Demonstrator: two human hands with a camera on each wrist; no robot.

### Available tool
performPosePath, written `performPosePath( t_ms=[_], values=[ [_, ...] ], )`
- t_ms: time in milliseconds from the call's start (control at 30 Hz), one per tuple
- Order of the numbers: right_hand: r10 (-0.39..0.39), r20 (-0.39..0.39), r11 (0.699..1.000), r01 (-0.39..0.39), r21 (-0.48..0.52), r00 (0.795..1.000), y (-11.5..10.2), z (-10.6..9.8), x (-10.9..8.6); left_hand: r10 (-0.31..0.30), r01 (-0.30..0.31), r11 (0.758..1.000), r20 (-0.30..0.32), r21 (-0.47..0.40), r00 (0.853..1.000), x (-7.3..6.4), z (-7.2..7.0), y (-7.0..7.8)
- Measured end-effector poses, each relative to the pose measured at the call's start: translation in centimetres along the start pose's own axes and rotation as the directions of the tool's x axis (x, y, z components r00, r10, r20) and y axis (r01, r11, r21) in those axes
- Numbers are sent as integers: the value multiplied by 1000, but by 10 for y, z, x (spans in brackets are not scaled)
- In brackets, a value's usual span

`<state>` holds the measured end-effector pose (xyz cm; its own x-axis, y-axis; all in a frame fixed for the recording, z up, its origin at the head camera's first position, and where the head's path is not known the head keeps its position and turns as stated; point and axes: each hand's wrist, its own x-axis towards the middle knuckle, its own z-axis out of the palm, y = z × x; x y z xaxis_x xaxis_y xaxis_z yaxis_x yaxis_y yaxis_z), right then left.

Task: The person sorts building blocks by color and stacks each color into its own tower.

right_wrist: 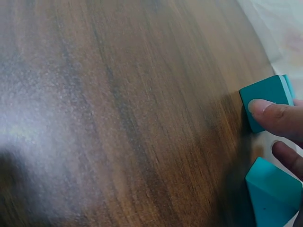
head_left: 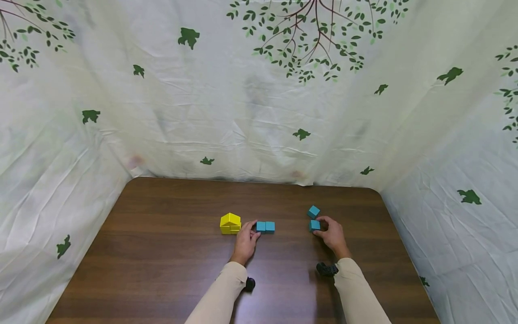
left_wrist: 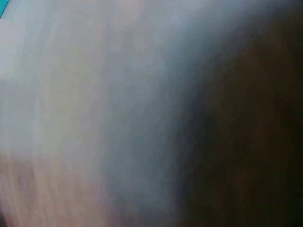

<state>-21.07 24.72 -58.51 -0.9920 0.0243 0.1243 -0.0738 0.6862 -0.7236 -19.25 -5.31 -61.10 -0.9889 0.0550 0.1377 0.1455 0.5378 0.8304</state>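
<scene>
Two blue blocks [head_left: 265, 227] lie side by side mid-table. My left hand [head_left: 244, 243] is at their left end, pinching the left block between thumb and index finger. In the left wrist view nearly everything is blurred; only a teal corner [left_wrist: 3, 5] shows. To the right, my right hand [head_left: 332, 235] pinches another blue block [head_left: 314, 225], its thumb [right_wrist: 265, 111] flat on one face in the right wrist view. Just behind that block sits a further blue block [head_left: 313, 212], turned at an angle and near the right fingers.
Left of the left hand stands a stack of yellow blocks [head_left: 230, 223] with a peaked top. The brown wooden table [head_left: 170, 270] ends at a pale curtain [head_left: 182, 117] printed with leaves, which encloses the back and sides.
</scene>
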Motion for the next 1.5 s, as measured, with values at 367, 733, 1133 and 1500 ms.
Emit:
performPosePath(
  t_ms=[367,733,1133,1500],
  values=[
    [46,-2,997,-46,-59,999,-10,3,-1,-2,2,1000,-5,-11,1000,1,0,2],
    [-36,-64,996,41,84,997,-31,21,-5,-31,31,999,6,-8,1000,-1,-1,4],
    [-72,-86,979,87,183,994,-50,46,-6,-41,41,999,12,-15,999,-1,-1,4],
    [-108,-83,971,124,206,991,-70,65,-6,12,-12,1000,-8,-1,1000,-2,-1,3]
  ],
)
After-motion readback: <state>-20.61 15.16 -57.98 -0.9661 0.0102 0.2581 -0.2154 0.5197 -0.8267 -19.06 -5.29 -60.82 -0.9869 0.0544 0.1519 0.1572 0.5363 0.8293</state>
